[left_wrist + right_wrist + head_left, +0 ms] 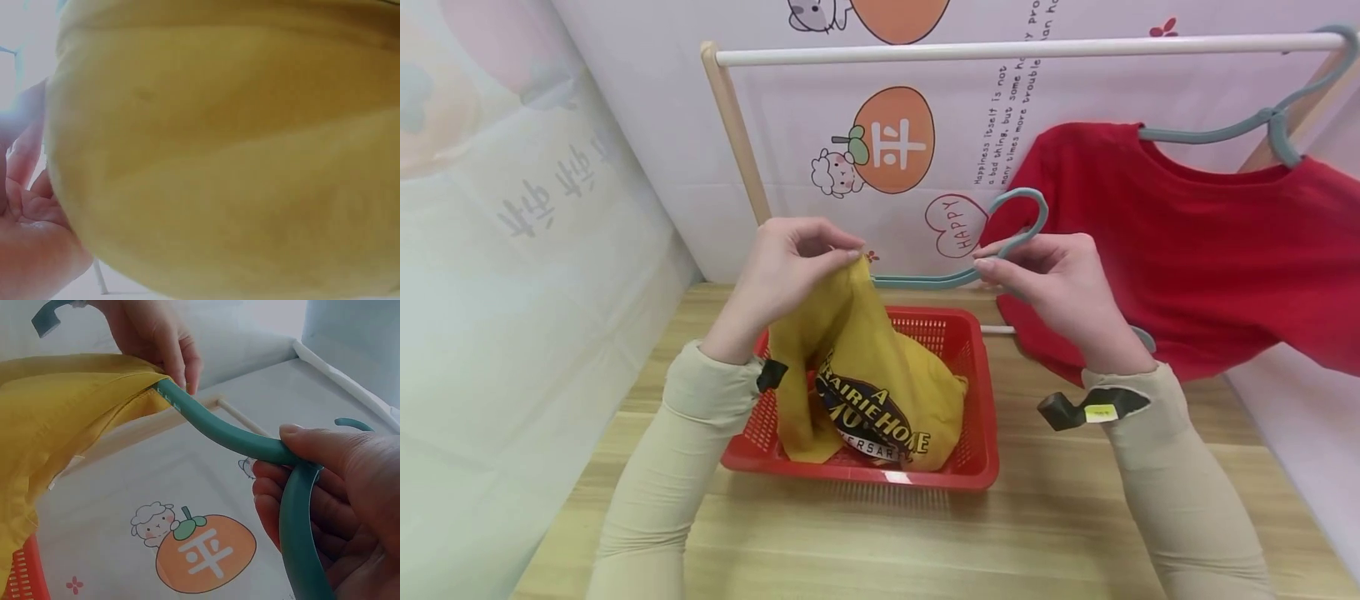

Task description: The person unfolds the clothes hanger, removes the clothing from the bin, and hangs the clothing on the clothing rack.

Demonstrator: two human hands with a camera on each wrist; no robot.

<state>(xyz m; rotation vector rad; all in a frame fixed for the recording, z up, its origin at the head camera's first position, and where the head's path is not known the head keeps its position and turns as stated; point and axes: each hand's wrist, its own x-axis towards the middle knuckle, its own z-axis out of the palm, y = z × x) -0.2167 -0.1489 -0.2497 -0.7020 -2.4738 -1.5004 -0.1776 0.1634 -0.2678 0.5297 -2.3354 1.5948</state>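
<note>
A yellow T-shirt (880, 375) with a dark printed logo hangs from my left hand (797, 262), which pinches its neckline edge between thumb and fingers. Most of the shirt droops into a red plastic basket (977, 450). My right hand (1052, 275) grips a teal clothes hanger (231, 437) near the base of its hook. One arm of the hanger reaches left, and its end is inside the shirt's neck opening, as the right wrist view shows. Yellow cloth (219, 156) fills most of the left wrist view and hides the left fingertips there.
A rack with a white rail (925, 54) and wooden posts stands behind the basket. At the right, a red T-shirt (1187, 242) hangs from it on another teal hanger (1217, 133). Printed white sheeting (490, 333) covers the walls beside the wooden tabletop (820, 550).
</note>
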